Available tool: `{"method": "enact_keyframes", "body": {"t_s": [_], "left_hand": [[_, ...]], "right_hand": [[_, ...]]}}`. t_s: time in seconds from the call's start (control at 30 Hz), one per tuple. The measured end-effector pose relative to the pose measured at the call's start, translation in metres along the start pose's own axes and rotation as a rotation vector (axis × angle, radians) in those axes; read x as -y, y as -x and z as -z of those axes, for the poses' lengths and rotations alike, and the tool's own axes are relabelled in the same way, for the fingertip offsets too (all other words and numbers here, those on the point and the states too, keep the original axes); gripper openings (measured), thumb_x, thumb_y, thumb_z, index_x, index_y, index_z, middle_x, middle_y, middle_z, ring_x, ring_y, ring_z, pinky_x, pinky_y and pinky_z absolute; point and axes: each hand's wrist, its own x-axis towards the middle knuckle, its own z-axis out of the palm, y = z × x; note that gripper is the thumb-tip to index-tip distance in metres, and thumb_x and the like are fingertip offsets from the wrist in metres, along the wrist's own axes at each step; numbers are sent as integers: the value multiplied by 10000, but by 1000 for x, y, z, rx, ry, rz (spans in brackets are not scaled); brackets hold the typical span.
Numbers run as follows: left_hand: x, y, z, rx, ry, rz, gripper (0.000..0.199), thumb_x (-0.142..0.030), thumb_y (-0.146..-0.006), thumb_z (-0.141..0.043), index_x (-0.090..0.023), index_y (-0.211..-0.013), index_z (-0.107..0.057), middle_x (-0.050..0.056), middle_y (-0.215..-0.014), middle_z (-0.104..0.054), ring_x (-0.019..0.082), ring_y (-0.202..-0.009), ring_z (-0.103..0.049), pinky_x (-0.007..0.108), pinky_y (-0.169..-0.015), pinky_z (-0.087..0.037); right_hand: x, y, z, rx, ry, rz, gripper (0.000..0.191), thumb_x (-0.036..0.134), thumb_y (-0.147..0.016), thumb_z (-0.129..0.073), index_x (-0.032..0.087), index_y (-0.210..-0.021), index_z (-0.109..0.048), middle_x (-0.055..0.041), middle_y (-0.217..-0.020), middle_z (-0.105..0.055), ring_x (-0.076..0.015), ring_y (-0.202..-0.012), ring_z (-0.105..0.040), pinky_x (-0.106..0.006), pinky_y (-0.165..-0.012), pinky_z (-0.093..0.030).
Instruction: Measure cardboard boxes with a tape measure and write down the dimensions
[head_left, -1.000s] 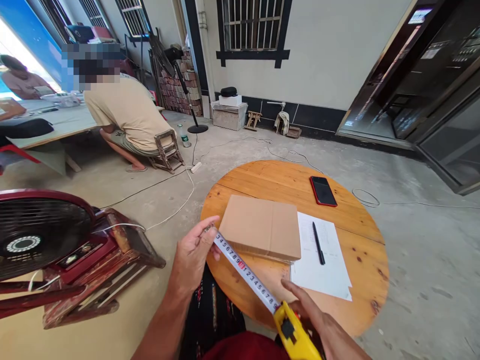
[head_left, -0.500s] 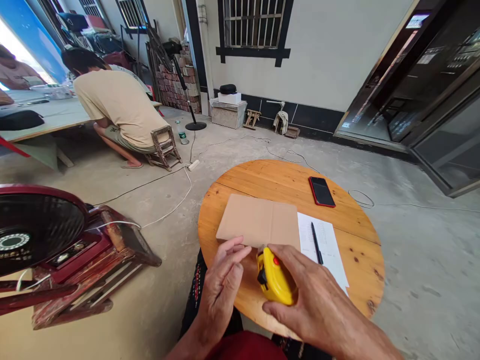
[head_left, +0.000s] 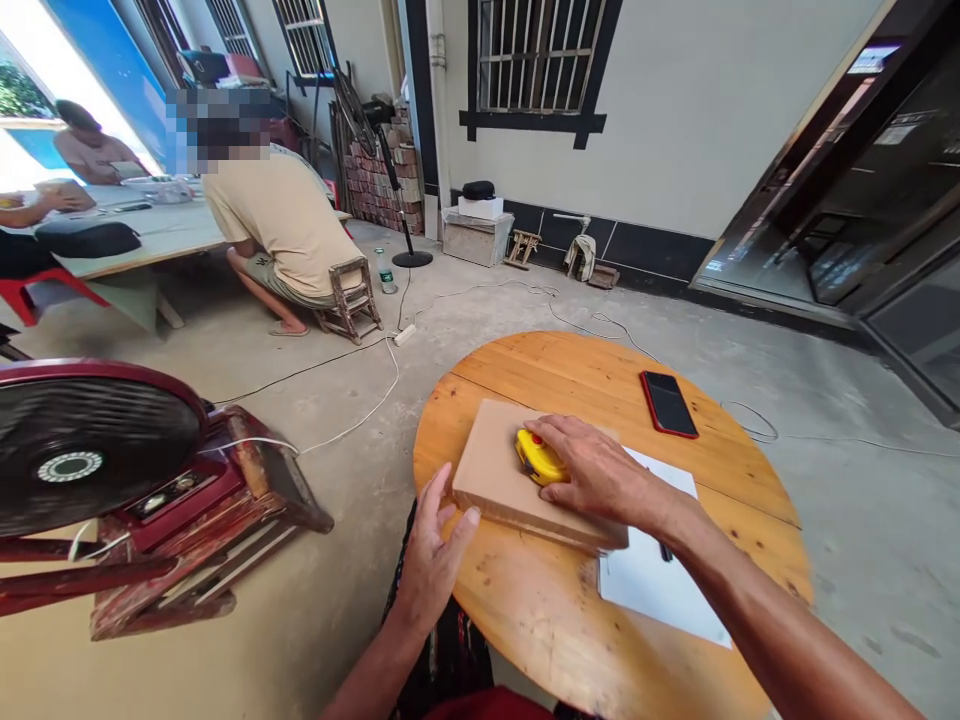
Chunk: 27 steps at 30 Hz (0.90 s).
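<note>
A yellow tape measure with a red button is in the grip of my right hand, over the top of a flat brown cardboard box. Whether the tape measure rests on the box I cannot tell. My left hand holds nothing; its thumb and fingers are apart near the box's front left corner. Both the box and a white sheet of paper lie on the round wooden table. A black pen on the paper is mostly hidden by my right forearm.
A phone in a red case lies at the table's far right. To the left, a dark red fan stands on a wooden chair. Farther off, a person in a beige shirt sits by a long table. Cables cross the floor.
My right hand has carried the tape measure forward from the table's near side to over the box. My left hand has moved slightly left, its thumb and fingers now spread. The view has shifted left.
</note>
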Motion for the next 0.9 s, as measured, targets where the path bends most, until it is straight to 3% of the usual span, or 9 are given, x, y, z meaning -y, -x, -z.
{"method": "enact_keyframes", "body": {"t_s": [0.1,0.2,0.27,0.33,0.37,0.43,0.5,0.63,0.9], "left_hand": [[-1,0,-4,32,30,46,732,-433,-841,-672,-211,-1473,-377,146,-1494,-460,285,-1341,-488,388,-1078,-430],[-5,-2,-8,72,95,61,742,-446,-838,-674,-180,-1464,-376,158,-1498,-454,287,-1327,-505,382,-1075,-441],[-7,-4,-11,114,160,64,739,-456,-846,-665,-180,-1466,-373,159,-1497,-459,295,-1318,-515,401,-1068,-456],[-8,-5,-12,141,197,66,728,-454,-854,-660,-192,-1469,-373,149,-1497,-464,305,-1335,-497,424,-1073,-455],[-9,-6,-13,149,204,65,720,-448,-856,-661,-194,-1467,-376,145,-1488,-477,308,-1347,-483,435,-1083,-446],[-11,-6,-14,166,228,66,693,-434,-866,-655,-197,-1460,-387,137,-1454,-519,308,-1349,-482,453,-1100,-429],[-15,-7,-17,184,263,70,662,-431,-876,-645,-198,-1445,-400,127,-1424,-553,299,-1327,-507,450,-1102,-427],[-24,-16,-25,148,272,61,607,-443,-866,-651,-187,-1378,-450,114,-1377,-596,265,-1267,-565,397,-1085,-441],[-19,-54,-35,97,89,-42,417,-392,-867,-615,-190,-1230,-579,94,-1239,-682,253,-1145,-639,375,-990,-494]], "right_hand": [[0,6,-2,-29,-2,18,690,257,-762,-677,125,-1412,-487,-175,-1456,-512,-325,-1329,-471,-490,-1086,-384],[-10,22,-9,-178,-63,-62,666,404,-809,-650,159,-1409,-494,-176,-1503,-461,-352,-1361,-447,-542,-1089,-379],[-19,38,-19,-409,-143,-223,584,489,-855,-575,188,-1355,-541,-162,-1516,-445,-364,-1359,-451,-550,-1063,-411],[-27,55,-31,-626,-262,-423,608,598,-829,-557,235,-1317,-561,-128,-1515,-453,-383,-1304,-500,-514,-918,-519],[-30,63,-39,-663,-348,-536,638,635,-820,-548,256,-1334,-544,-115,-1515,-456,-385,-1237,-554,-495,-841,-548],[-30,78,-55,-671,-533,-719,729,698,-794,-534,261,-1377,-504,-122,-1479,-497,-389,-1143,-610,-486,-780,-554],[-25,87,-70,-609,-711,-787,784,733,-781,-522,249,-1397,-487,-134,-1443,-534,-395,-1159,-600,-499,-830,-537],[-15,87,-86,-540,-909,-782,820,750,-764,-539,264,-1420,-459,-105,-1489,-500,-392,-1261,-534,-475,-918,-523],[-12,82,-91,-594,-1004,-745,819,709,-743,-612,291,-1426,-440,-83,-1464,-521,-363,-1183,-600,-410,-823,-574]]}}
